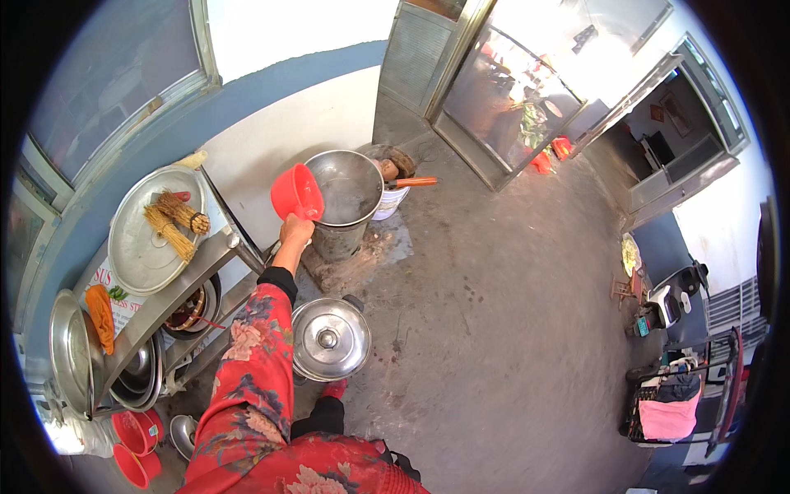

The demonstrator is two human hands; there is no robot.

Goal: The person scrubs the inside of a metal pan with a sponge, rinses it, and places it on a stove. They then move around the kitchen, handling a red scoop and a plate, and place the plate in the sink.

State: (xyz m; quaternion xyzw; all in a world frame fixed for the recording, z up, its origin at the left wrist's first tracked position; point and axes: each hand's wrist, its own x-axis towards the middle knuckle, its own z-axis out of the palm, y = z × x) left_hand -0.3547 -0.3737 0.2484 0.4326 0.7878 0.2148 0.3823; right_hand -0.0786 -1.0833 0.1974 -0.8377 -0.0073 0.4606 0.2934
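Note:
My left hand (pixel 296 232) grips the handle of a red plastic dipper (pixel 297 194), tilted at the left rim of a large metal pot (pixel 374 213). Steam and liquid show inside the pot, which stands on a round metal stove (pixel 338 242). A lidded metal pot (pixel 332 339) is on the floor below my forearm. Beside the steaming pot, an orange-handled tool (pixel 415 182) lies across a white bucket (pixel 390 205). My right hand is out of view.
At left, a metal table (pixel 176 287) bears a large metal tray (pixel 126 238) with straw brushes (pixel 170 233) and an orange cloth (pixel 100 316). Red basins (pixel 137 432) stand below. A glass door (pixel 481 163) stands ajar ahead; a cart with a crate (pixel 642 414) is at right.

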